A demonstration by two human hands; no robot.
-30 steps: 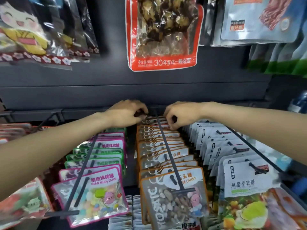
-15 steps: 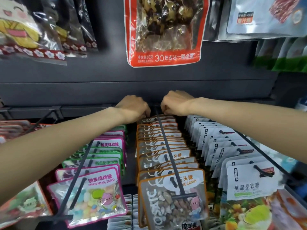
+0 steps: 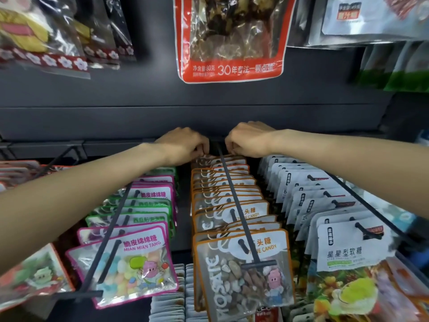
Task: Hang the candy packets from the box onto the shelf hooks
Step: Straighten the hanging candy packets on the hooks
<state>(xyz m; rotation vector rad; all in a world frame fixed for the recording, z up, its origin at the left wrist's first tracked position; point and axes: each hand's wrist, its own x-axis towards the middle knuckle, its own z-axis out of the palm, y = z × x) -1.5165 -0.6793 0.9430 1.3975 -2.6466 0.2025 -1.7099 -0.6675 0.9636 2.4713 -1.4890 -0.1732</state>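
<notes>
Both hands reach the back end of a shelf hook [image 3: 234, 201]. The left hand [image 3: 183, 145] and right hand [image 3: 248, 139], fingers curled, pinch the rearmost orange-edged candy packets [image 3: 218, 160].

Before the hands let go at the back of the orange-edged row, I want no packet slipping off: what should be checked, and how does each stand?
1. Left hand grips the rearmost packet top: ok.
2. Right hand grips it too: ok.
3. Packet hole threaded on the hook rod: cannot tell, fingers hide it.
4. Orange-edged packets hang in line: ok.
5. Pink-edged packets beside them undisturbed: ok.
</notes>
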